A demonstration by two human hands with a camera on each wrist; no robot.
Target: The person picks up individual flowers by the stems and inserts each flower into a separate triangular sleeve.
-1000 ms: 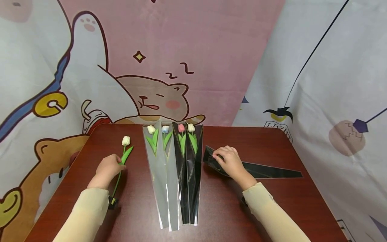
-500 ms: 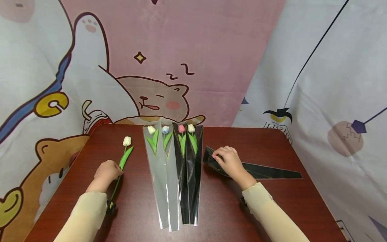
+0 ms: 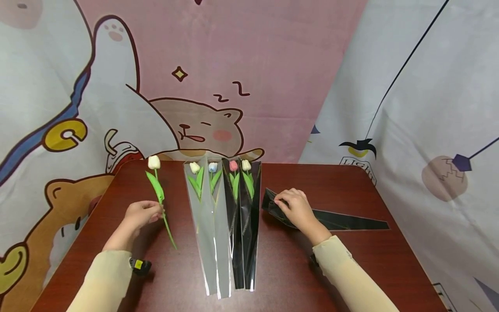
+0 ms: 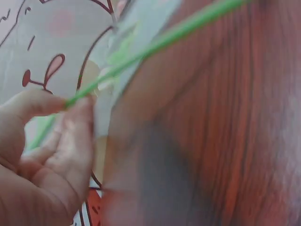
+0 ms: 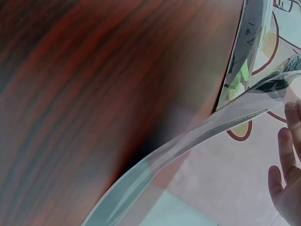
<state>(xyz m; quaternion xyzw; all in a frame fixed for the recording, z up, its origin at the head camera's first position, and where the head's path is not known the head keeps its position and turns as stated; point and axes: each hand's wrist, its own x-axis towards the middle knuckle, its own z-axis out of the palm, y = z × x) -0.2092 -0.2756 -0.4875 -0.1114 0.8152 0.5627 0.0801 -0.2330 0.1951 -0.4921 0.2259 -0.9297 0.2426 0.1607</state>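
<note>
My left hand (image 3: 141,214) pinches the green stem of a white artificial tulip (image 3: 157,187) between thumb and fingers, above the left side of the table. The bloom points up and away, and the stem's lower end angles to the right. In the left wrist view the stem (image 4: 164,43) is blurred. On the right, my right hand (image 3: 295,208) grips the wide mouth of a black-and-clear flower sleeve (image 3: 351,220), whose narrow end points right on the table. The right wrist view has the sleeve's clear film (image 5: 188,134) beside the fingers (image 5: 285,148); the thumb's contact is hidden there.
Several wrapped tulips lie side by side in the table's middle: two in grey sleeves (image 3: 206,234) and two in black sleeves (image 3: 243,229). The brown wooden table (image 3: 179,277) ends at a cartoon-printed cloth (image 3: 273,78) behind it.
My left hand has turned and raised the tulip. Its bloom has moved up and left, and its stem end has swung to the right. The right hand and its sleeve stay still.
</note>
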